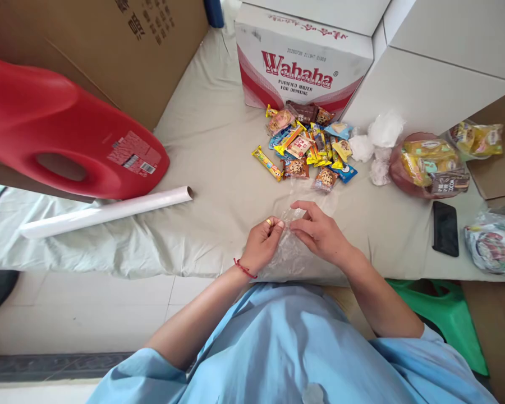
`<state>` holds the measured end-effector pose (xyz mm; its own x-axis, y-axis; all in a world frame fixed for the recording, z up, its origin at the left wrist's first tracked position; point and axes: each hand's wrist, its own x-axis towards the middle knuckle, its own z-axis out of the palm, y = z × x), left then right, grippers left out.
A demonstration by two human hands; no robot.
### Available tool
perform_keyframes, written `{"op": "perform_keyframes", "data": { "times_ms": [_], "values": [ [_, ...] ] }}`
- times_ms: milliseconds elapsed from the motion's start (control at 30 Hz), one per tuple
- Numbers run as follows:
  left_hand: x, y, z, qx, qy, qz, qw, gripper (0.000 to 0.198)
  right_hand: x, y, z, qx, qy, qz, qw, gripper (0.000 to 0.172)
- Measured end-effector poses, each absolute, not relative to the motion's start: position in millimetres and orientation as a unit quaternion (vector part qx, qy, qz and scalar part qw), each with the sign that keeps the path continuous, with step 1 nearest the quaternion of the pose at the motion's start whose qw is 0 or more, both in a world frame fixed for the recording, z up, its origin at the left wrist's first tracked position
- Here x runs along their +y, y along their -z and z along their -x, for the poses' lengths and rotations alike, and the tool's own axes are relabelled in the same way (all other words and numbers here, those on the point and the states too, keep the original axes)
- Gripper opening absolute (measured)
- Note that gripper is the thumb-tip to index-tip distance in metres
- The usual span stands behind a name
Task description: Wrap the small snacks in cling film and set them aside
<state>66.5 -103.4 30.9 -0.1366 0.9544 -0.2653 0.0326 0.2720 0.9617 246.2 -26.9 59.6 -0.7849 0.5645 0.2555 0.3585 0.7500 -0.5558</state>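
Both hands meet over a clear plastic bag [289, 253] at the near edge of a cloth-covered surface [210, 168]. My left hand [264, 242], with a ring and a red wrist string, pinches the bag's upper edge. My right hand [320, 231] pinches the same edge from the right, fingers closed on the film. The bag hangs crumpled toward my lap. Just beyond the hands lies a pile of small wrapped snacks [307, 147].
A Wahaha water carton [299, 62] and white boxes [429, 73] stand at the back. A red jug [63, 126] and white paper roll [105, 212] lie left. Filled snack bags [431, 165], crumpled clear bags [379, 143] and a black phone [445, 227] lie right.
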Motion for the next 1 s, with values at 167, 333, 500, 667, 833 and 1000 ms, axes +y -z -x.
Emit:
{"op": "perform_keyframes", "data": {
  "times_ms": [167,333,500,667,833,1000],
  "values": [
    [-114.3,-29.6,-42.3,0.651,-0.458,-0.368,0.481,0.031,-17.5,-63.1,-265.0,-0.889,-0.287,0.241,0.264,0.013],
    [-133.8,-35.2,-15.1,0.691,-0.488,-0.294,0.446,0.027,-21.9,-61.1,-308.8,-0.873,-0.268,0.309,0.265,0.011],
    [-154.9,-38.8,1.4,0.716,-0.459,-0.275,0.448,0.028,-35.2,-44.4,-348.7,-0.859,-0.255,0.384,0.222,0.012],
    [-169.1,-42.4,22.8,0.752,-0.343,-0.383,0.413,0.041,-32.5,-46.2,-380.2,-0.87,-0.297,0.367,0.14,0.021],
    [-169.1,-66.3,30.7,0.765,-0.296,-0.529,0.216,0.051,-18.6,-80.6,-381.9,-0.825,-0.314,0.417,0.214,0.024],
    [-150.0,-64.4,-2.8,0.636,-0.258,-0.715,0.13,0.077,-26.9,-80.2,-318.9,-0.896,-0.269,0.31,0.17,0.074]
  ]
}}
